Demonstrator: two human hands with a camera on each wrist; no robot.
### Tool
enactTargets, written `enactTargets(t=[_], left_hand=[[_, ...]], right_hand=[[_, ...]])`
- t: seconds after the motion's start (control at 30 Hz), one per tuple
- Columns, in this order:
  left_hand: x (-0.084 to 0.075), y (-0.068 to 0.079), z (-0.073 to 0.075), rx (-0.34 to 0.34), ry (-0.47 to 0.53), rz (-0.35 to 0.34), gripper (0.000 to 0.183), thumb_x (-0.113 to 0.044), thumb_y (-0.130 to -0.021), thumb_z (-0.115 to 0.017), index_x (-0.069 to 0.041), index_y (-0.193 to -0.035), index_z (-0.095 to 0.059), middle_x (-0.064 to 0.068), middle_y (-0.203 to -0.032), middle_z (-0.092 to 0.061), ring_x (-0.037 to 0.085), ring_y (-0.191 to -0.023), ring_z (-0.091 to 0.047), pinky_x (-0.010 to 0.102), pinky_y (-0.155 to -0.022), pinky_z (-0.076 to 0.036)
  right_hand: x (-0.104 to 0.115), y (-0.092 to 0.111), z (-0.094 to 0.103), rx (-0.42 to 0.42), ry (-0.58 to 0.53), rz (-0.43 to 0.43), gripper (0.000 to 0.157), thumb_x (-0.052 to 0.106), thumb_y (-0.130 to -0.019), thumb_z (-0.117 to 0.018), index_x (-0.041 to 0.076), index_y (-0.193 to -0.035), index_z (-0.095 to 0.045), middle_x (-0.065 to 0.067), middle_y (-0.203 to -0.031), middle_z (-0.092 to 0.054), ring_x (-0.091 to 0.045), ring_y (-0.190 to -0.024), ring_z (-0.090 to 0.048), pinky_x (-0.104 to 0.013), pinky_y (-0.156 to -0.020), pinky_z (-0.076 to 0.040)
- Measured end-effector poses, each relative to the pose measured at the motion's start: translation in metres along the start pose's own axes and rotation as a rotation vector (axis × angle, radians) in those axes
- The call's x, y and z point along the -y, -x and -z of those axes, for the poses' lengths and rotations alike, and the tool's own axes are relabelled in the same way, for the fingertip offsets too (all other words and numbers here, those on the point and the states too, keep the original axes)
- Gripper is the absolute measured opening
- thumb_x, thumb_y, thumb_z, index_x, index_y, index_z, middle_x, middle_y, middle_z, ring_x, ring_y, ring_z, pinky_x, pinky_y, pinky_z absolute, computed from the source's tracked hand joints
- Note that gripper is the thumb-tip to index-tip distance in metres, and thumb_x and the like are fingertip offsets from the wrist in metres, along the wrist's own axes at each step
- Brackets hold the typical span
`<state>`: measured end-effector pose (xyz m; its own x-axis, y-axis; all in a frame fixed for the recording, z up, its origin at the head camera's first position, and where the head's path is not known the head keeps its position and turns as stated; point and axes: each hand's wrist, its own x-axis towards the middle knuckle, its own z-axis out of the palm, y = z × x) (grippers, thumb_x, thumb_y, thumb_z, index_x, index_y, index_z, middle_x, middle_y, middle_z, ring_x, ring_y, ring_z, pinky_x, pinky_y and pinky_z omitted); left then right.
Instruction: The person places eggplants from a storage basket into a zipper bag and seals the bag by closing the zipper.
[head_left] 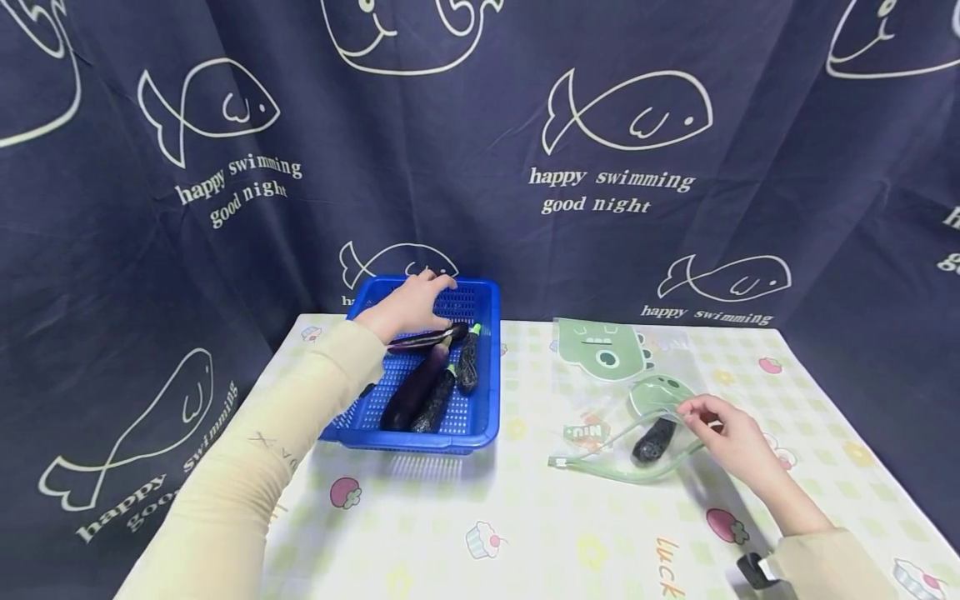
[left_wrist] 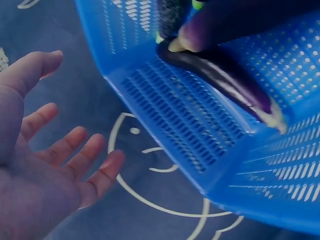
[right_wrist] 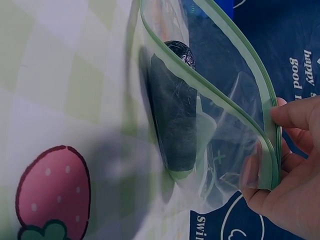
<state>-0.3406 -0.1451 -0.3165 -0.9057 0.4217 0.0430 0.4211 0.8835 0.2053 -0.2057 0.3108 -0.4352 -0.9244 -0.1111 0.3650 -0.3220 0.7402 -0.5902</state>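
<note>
My left hand is over the far part of a blue plastic basket, its fingers spread and holding nothing. In the left wrist view that hand appears relaxed beside the basket's rim. Several eggplants lie inside, among them a large glossy purple eggplant, a slim eggplant along the far end, and a small dark wrinkled eggplant. My right hand pinches the green-edged mouth of a clear zip bag. Inside the bag lies a dark eggplant with a green end, seen through the plastic.
A table with a checked, fruit-printed cloth carries the basket at left and the bag at right. Green cartoon prints cover part of the bag. Behind the table hangs a dark blue curtain with white fish drawings.
</note>
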Motion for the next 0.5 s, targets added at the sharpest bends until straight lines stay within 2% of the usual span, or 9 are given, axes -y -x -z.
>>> enactTargets(t=[0.23, 0.5], left_hand=[[0.02, -0.011, -0.011, -0.025, 0.029, 0.064, 0.061, -0.027, -0.08, -0.072, -0.013, -0.134, -0.047, 0.02, -0.135, -0.041, 0.042, -0.127, -0.038, 0.051, -0.104, -0.035], [0.032, -0.015, -0.017, -0.018, 0.026, 0.12, 0.061, -0.026, -0.08, -0.07, -0.013, -0.135, -0.046, 0.02, -0.134, -0.041, 0.042, -0.123, -0.04, 0.056, -0.098, -0.039]], right_hand=[[0.001, -0.001, 0.0, 0.0, -0.014, 0.015, 0.009, 0.005, -0.089, -0.061, 0.008, -0.096, -0.064, -0.006, -0.08, -0.064, 0.003, -0.067, -0.052, -0.021, -0.055, -0.046], [0.0, 0.0, 0.0, -0.009, -0.009, 0.017, 0.009, 0.004, -0.088, -0.061, 0.009, -0.096, -0.064, -0.006, -0.079, -0.063, 0.004, -0.068, -0.052, -0.021, -0.054, -0.046]])
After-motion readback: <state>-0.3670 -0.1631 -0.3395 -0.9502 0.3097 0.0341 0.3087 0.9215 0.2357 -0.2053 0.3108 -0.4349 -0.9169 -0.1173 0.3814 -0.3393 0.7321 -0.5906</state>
